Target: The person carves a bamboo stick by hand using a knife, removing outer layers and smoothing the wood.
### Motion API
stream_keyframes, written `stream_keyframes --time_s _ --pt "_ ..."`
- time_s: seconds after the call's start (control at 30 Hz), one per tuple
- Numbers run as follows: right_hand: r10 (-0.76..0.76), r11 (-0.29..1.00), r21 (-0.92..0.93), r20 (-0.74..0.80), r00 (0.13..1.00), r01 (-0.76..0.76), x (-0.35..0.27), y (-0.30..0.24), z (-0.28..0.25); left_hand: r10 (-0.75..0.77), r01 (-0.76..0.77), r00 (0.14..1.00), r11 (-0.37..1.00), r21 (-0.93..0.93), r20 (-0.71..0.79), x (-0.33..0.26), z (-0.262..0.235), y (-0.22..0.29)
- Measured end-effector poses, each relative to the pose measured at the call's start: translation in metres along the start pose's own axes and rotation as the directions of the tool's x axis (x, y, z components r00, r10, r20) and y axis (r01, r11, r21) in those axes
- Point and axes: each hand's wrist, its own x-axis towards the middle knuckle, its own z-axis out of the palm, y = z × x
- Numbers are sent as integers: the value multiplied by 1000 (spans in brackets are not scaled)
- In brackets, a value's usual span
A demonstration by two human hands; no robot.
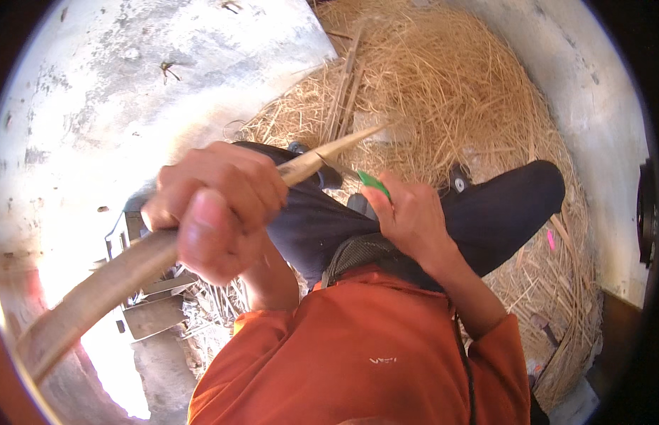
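A long, pale wooden pole runs from the lower left up to the middle, where it tapers to a sharp point. My left hand is closed round it a short way behind the tapered end. In my right hand is a knife with a green handle, mostly covered by my fingers. Its thin blade reaches left to the side of the pole and appears to touch it at the start of the taper. Below the pole's tip are my spread legs in dark trousers.
Pale shavings cover the floor ahead and to the right. Long wooden strips lie among them. Whitish walls stand left and right. A dark metal frame is at the left, and a small pink piece lies right.
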Motion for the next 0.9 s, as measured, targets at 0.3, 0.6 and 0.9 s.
stream_keyframes --time_s 0.3,0.6,0.9 --pt "181 700 641 268 946 -315 -3 -36 -45 -16 15 1000 998 63 13 5 1 -6" --pt "33 999 12 44 998 -34 16 -18 -7 -21 17 998 998 68 59 4 7 -10" --pt "467 882 -29 -71 881 -470 6 83 -14 -33 39 973 999 24 -230 1 -13 -16"
